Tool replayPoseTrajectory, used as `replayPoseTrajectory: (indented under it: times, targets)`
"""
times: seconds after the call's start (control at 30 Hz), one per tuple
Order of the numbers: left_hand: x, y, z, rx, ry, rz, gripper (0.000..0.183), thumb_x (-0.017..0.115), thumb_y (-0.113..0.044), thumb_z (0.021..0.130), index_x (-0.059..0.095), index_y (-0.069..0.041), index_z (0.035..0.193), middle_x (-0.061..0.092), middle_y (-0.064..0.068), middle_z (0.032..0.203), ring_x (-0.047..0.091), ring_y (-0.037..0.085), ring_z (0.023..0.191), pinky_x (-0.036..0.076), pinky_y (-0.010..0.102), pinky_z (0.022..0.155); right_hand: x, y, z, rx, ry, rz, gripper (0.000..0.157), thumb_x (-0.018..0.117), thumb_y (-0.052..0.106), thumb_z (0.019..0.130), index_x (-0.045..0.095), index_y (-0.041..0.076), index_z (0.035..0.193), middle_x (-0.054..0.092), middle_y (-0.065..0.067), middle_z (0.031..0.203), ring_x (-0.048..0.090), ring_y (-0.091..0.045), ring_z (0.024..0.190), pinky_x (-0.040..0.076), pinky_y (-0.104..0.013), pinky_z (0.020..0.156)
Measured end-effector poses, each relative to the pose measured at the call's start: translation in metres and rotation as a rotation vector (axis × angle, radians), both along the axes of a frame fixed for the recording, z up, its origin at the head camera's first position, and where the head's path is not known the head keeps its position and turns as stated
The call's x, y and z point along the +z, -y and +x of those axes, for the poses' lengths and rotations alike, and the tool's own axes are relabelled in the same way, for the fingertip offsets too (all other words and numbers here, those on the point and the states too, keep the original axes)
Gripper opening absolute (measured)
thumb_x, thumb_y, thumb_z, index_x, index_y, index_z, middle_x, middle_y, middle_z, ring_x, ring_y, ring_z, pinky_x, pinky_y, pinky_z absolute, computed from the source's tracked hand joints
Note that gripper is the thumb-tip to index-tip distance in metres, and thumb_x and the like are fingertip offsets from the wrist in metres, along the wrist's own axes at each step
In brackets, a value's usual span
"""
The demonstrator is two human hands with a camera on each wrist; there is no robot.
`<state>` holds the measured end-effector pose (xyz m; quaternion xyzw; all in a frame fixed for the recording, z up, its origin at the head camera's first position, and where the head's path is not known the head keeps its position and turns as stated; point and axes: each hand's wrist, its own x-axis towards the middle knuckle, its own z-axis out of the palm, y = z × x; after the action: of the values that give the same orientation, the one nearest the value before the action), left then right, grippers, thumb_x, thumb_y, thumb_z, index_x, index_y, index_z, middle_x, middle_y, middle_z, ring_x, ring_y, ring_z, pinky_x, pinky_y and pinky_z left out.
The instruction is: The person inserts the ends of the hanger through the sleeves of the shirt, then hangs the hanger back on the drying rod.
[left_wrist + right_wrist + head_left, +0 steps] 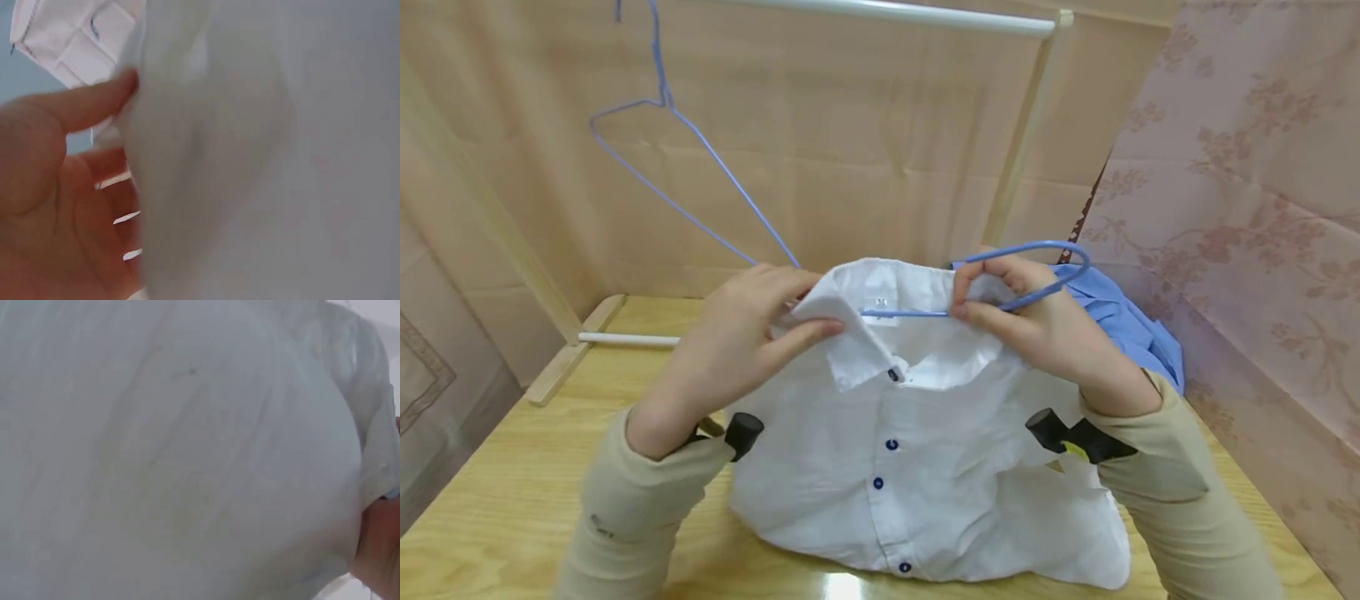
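A white shirt [940, 467] with dark blue buttons lies in front of me, its collar [857, 358] raised. My left hand [730, 342] pinches the collar's left side between thumb and fingers; in the left wrist view its thumb [94, 103] meets the edge of white cloth. At the collar's right side, my right hand [1022, 308] pinches a blue wire hanger [917, 314]. Its rounded bend sticks out to the right, while the straight wire crosses the neck opening. Shirt cloth [187, 456] fills most of the right wrist view and hides the fingers.
A second blue hanger [715, 156] hangs at the back left. A rack with a white top bar [895, 10] and wooden side posts [1030, 125] stands on the wooden table [490, 492]. Blue cloth [1127, 325] lies behind my right hand, beside a patterned curtain [1262, 208].
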<state>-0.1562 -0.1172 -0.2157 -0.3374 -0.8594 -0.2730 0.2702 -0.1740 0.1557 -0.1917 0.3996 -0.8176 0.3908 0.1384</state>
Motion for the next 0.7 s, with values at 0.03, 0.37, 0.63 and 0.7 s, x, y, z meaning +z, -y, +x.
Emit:
replayPoseTrajectory:
  times: [0.03,0.37,0.63,0.7]
  targets:
    - [0.000,0.004,-0.001,0.012,0.009,-0.025,0.020,0.069,-0.030,0.079,0.062,-0.015,0.089,0.060,-0.005,0.081,0.052,0.012,0.077,0.039,0.028,0.071,0.000,-0.002,0.000,0.024,-0.006,-0.019,0.006,0.061,0.000,0.083,0.057,0.003,0.083,0.056,0.002,0.080,0.050,-0.010,0.075,0.039,-0.020,0.070]
    - [-0.021,-0.006,-0.001,0.137,-0.060,-0.211,0.016,0.063,-0.042,0.080,0.064,-0.027,0.076,0.062,-0.011,0.069,0.057,0.008,0.060,0.041,0.031,0.050,-0.011,0.002,0.004,-0.091,0.017,-0.155,0.017,0.068,-0.005,0.076,0.059,0.002,0.089,0.059,0.001,0.086,0.053,-0.009,0.080,0.041,-0.019,0.072]
    - [-0.032,-0.030,-0.002,0.145,-0.093,-0.175,0.024,0.063,-0.040,0.081,0.056,-0.022,0.067,0.055,-0.007,0.060,0.054,0.012,0.056,0.039,0.031,0.047,-0.020,0.010,0.005,-0.084,-0.083,-0.148,0.021,0.069,-0.005,0.075,0.059,0.000,0.093,0.061,-0.001,0.090,0.054,-0.007,0.090,0.040,-0.019,0.083]
    - [-0.034,-0.035,-0.003,0.125,-0.088,-0.161,0.025,0.063,-0.038,0.081,0.054,-0.021,0.066,0.053,-0.006,0.058,0.053,0.012,0.055,0.038,0.030,0.047,-0.023,0.012,0.004,-0.073,-0.084,-0.142,0.021,0.068,-0.005,0.075,0.059,0.000,0.094,0.061,-0.003,0.091,0.054,-0.007,0.090,0.040,-0.019,0.083]
